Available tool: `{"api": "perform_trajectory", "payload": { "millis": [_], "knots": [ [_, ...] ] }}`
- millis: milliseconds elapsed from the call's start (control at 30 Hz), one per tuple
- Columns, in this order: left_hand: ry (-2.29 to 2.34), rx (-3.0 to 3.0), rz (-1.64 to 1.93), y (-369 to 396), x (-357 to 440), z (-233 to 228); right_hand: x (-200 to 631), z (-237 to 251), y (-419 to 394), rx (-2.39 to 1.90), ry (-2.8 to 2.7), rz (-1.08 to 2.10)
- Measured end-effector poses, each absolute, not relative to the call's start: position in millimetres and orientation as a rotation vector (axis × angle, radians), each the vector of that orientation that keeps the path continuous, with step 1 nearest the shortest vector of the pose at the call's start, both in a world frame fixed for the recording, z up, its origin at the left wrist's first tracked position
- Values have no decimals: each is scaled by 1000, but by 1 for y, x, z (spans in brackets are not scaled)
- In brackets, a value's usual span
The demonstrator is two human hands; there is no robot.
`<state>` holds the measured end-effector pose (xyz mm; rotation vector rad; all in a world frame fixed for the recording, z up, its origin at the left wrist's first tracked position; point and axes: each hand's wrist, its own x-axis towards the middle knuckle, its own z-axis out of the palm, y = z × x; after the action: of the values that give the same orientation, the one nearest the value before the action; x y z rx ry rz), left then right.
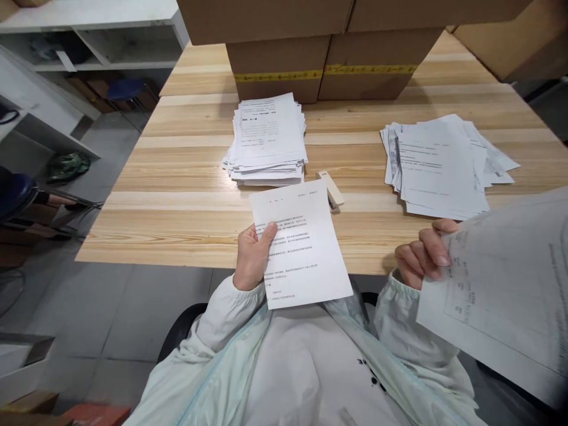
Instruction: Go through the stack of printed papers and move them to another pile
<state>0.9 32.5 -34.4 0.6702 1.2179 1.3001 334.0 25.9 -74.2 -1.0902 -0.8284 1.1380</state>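
My left hand [254, 255] grips a printed sheet of paper [306, 248] by its left edge, thumb on top; whether more sheets lie under it I cannot tell. Off to the right, my right hand [423, 254] pinches the edge of another printed sheet [501, 296], which is lifted, tilted and partly blurred. A white stapler [331, 189] lies on the table just beyond the left sheet, partly covered by it. Past that sits a thick stack of printed papers [268, 136]. A looser, fanned pile of papers [444, 168] rests on the table beyond my right hand.
Cardboard boxes [277, 62] with yellow tape stand stacked at the back of the wooden table [168, 201]. Another carton [519, 44] is at the far right. Left of the table are a white shelf unit [102, 18], a blue stool [126, 89] and a tiled floor.
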Motion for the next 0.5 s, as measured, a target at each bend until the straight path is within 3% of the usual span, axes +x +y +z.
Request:
{"api": "perform_trajectory", "payload": {
  "millis": [133, 500],
  "knots": [
    [1199, 613, 1281, 33, 2, -31, 329, -82, 30, -813, -781, 1350],
    [1177, 625, 1298, 32, 4, -33, 301, -65, 34, -979, -930, 1218]
  ]
}}
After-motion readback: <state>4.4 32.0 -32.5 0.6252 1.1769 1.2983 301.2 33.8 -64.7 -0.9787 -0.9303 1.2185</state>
